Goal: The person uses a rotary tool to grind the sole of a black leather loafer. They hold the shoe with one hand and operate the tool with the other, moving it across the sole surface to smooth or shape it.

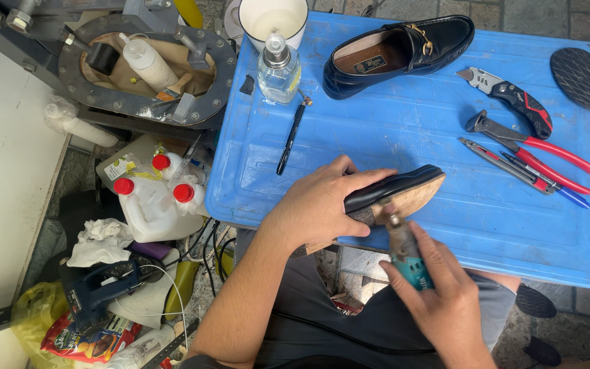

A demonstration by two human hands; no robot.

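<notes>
The black leather shoe with tan sole (397,193), heel hidden, is clasped in the left hand (322,205); a teal rotary tool (404,251), tip blurred, is gripped by the right hand (445,301).

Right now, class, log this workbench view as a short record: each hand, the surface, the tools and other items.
left hand: grips black shoe, sole turned sideways
right hand: holds teal rotary tool, tip at the sole
surface: blue table
tools: utility knife, red pliers, black pen
other: second black loafer, clear bottle
</notes>
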